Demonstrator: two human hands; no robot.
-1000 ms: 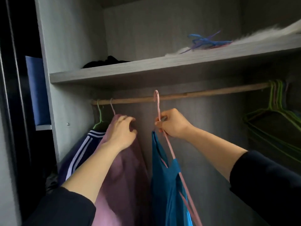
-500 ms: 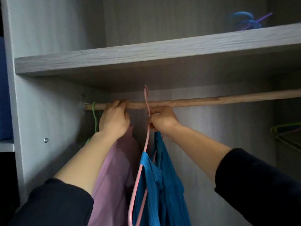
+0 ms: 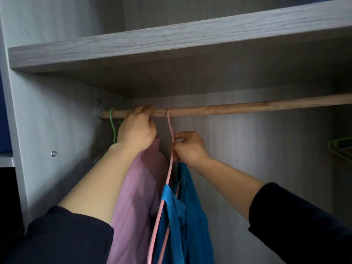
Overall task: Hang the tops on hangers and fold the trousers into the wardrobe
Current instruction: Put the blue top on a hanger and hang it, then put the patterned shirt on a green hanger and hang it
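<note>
Two hands: both were up by the wooden rail, dark sleeves pushed back off the forearms
Left hand: fingers curled right over the rail, thumb tucked under, gripping it; whether a hook sat under the palm too, could not tell
Right hand: at 4 o'clock of the left, thumb and curled fingers pinching the neck of the pink hanger, below the rail and clear of it
Pink hanger: hook was over the rail, just at 3 o'clock of the left fingertips; its arms ran down toward 6 o'clock
Teal top: on the pink hanger, draped down at 6 o'clock of the right hand
Mauve top: hung under the left wrist, just beside the teal one at its 9 o'clock, its hanger hidden
Green hanger: hooked on the rail at 9 o'clock of the left hand, near the wall bracket
Shelf: grey wood-grain board at 12 o'clock, above the rail
Spare green hangers: away at 3 o'clock by the frame edge, well apart from both hands
</note>
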